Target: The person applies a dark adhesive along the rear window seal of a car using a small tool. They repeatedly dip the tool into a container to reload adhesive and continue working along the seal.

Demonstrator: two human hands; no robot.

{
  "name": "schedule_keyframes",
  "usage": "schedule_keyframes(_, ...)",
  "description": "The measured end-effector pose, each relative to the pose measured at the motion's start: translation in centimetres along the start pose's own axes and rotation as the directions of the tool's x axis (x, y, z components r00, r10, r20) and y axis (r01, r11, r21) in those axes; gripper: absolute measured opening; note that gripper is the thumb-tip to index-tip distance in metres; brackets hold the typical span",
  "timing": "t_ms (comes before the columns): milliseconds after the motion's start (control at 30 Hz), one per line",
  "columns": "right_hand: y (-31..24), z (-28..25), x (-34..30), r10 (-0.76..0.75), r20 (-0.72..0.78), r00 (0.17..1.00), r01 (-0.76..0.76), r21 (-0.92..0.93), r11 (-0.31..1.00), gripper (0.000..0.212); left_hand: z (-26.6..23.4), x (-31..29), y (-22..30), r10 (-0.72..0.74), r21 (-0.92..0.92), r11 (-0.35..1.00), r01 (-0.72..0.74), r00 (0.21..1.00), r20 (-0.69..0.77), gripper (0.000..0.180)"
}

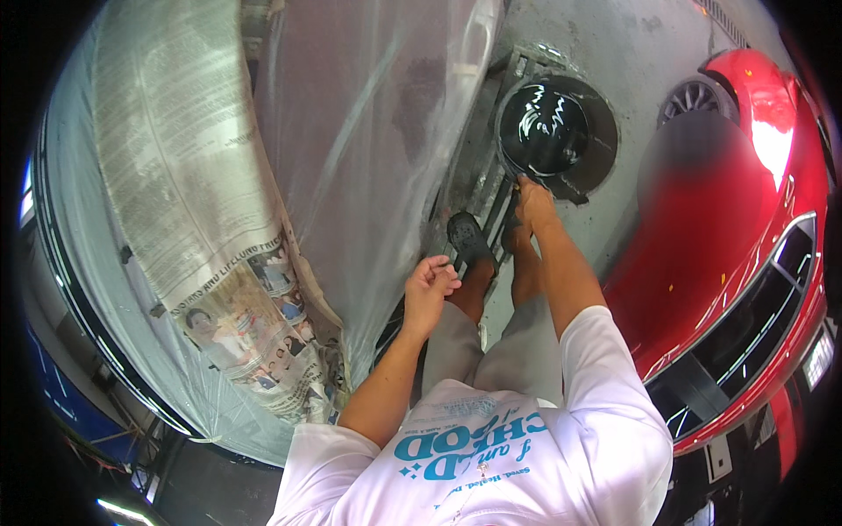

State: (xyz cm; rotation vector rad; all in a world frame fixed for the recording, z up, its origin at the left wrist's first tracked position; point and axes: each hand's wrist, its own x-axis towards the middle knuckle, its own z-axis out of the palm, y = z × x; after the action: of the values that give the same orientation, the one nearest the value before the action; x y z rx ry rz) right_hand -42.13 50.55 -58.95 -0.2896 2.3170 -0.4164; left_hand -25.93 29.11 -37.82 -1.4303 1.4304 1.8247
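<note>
My right hand [533, 207] reaches down to the near rim of a round black bucket [507, 140], its fingers closed on that rim. Dark, shiny liquid [548, 127] in the bucket reflects bright light streaks. My left hand [430, 285] hangs in the air in front of my left thigh, beside the plastic-draped car panel. Its fingers are loosely curled and a little apart, with nothing visible in them.
At left, a car is masked with clear plastic sheeting [368, 123] and newspaper [175, 131]. A red car [702, 272] stands close on the right. My dark shoe [467, 235] is beside a metal rail structure [495, 167] near the bucket. A floor grate [721, 19] lies at the far right.
</note>
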Motion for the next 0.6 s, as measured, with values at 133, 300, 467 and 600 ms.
schedule_keyframes(133,-0.1,0.0,-0.6,-0.032,-0.044,0.999,0.031,-0.018,0.999,0.061,-0.4,0.3,-0.4,0.026,-0.002,1.0,-0.026,1.0,0.005,0.033)
schedule_keyframes(300,0.0,1.5,-3.2,-0.073,0.083,0.994,0.08,-0.085,0.993,0.061,0.8,1.7,0.1,0.123,0.002,0.992,-0.123,0.992,0.021,0.036)
schedule_keyframes(467,0.2,5.6,-6.7,-0.177,0.005,0.984,0.177,0.009,0.984,0.064,4.4,6.1,1.9,0.242,0.047,0.968,-0.245,0.969,0.059,0.034)
schedule_keyframes(600,-0.2,8.3,-9.7,-0.17,0.151,0.974,0.169,0.019,0.985,0.068,7.8,11.3,4.0,0.325,0.122,0.933,-0.339,0.938,0.119,0.032)
